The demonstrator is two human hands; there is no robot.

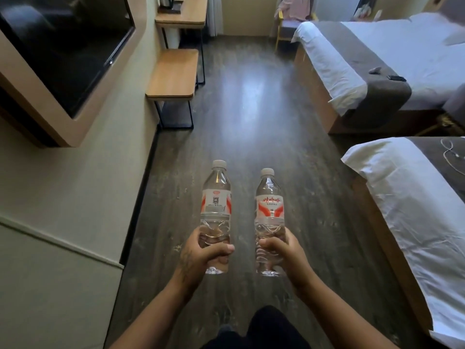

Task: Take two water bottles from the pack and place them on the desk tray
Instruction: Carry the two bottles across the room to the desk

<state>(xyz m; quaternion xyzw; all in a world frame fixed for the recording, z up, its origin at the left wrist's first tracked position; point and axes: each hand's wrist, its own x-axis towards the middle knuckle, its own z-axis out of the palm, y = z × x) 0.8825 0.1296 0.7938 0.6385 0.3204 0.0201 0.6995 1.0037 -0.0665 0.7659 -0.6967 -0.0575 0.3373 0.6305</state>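
While the desk [181,18] lies ahead, your left hand [201,255] and right hand [286,250] each clamp a capped water bottle [216,210] upright by its base, ready to set down.

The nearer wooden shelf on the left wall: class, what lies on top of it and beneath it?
The nearer wooden shelf shows a bare top. Beneath it stand a black metal frame and dark floor. The space directly under the board, toward the wall, is covered from view.

Dark wood floor [251,127] between wall television [63,54], wooden benches [173,74] and two white beds [392,61]
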